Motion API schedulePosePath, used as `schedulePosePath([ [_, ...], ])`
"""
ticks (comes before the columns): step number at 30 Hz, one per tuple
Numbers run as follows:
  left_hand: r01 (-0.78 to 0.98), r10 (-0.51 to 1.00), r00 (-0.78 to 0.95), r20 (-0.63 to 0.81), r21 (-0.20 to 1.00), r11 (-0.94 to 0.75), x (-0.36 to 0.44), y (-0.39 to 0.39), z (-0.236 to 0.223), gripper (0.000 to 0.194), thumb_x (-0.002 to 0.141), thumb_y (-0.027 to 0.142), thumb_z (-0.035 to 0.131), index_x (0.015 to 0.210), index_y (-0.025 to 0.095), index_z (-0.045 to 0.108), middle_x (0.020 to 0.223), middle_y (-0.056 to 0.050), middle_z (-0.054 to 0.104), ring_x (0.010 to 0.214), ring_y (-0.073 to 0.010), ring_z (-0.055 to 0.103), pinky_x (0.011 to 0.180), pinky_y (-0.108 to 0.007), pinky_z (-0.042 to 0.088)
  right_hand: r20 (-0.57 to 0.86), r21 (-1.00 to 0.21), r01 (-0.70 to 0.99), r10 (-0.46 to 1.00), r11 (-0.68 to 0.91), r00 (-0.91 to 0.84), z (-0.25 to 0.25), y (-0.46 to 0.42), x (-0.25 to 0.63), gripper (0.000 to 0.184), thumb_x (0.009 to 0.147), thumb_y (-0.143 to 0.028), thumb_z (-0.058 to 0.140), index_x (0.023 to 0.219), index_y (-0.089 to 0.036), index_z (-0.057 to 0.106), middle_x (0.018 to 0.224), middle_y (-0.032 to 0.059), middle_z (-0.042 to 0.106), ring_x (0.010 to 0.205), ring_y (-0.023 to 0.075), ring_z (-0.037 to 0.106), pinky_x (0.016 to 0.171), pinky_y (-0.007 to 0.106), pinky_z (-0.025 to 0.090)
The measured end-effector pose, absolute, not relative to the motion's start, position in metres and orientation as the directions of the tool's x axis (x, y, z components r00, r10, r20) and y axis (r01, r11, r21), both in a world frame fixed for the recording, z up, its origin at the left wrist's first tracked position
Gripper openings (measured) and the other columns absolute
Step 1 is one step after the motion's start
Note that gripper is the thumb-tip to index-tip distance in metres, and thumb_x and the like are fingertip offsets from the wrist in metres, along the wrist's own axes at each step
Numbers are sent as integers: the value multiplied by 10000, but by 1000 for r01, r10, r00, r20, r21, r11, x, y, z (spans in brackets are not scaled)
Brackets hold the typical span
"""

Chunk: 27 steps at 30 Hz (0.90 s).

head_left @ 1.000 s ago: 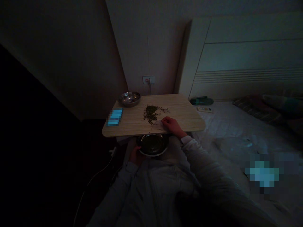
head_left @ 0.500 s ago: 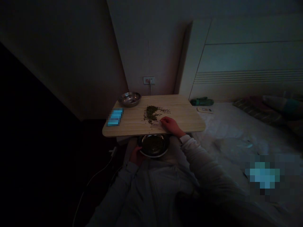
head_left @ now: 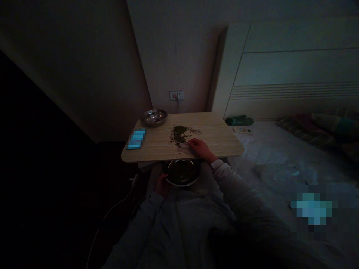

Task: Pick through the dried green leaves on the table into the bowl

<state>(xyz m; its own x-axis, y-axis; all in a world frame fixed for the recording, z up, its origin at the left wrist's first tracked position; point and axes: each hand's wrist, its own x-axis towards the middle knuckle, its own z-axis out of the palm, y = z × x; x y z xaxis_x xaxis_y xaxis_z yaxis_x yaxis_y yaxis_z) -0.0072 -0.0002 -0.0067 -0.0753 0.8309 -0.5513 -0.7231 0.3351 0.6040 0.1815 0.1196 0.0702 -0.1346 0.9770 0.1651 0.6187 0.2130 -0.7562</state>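
Note:
A loose heap of small dark green grains (head_left: 179, 133), perhaps beans or seeds, lies spread on the light wooden table (head_left: 221, 138). At the heap's near right edge is my right hand (head_left: 200, 148), palm down with its fingers drawn together; whatever they pinch is too small to make out. My left hand (head_left: 161, 185) grips the left rim of a metal bowl (head_left: 183, 183) on my lap, just under the table's front edge. The inside of that bowl is dark, so its contents are unclear.
Another steel bowl (head_left: 154, 117) stands at the table's back left corner, with a lit phone (head_left: 136, 139) before it. To the right is a bed holding a green bottle (head_left: 239, 120) and a remote control (head_left: 242, 130). A white cable (head_left: 105, 217) hangs at the left.
My right hand has shifted slightly left, towards the near edge of the grains. My left hand and the bowl on my lap stay put.

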Motion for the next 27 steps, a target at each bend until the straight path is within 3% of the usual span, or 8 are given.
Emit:
schedulePosePath([
  [16,-742,816,-88,-572,584,330,-6,-2,-2,165,660,81,565,746,193,650,661,14,712,644,-163,659,626,-282,519,159,-754,614,972,234,-175,69,116,179,213,832,-327,530,894,-191,681,813,38,701,762,183,607,710,282,440],
  [27,-753,813,-79,-576,569,330,-6,0,-7,166,649,82,557,758,170,646,650,-9,704,732,-200,675,728,-329,526,190,-711,639,955,294,-228,66,116,180,223,845,-329,516,890,-187,683,814,24,705,758,156,606,713,253,444],
])
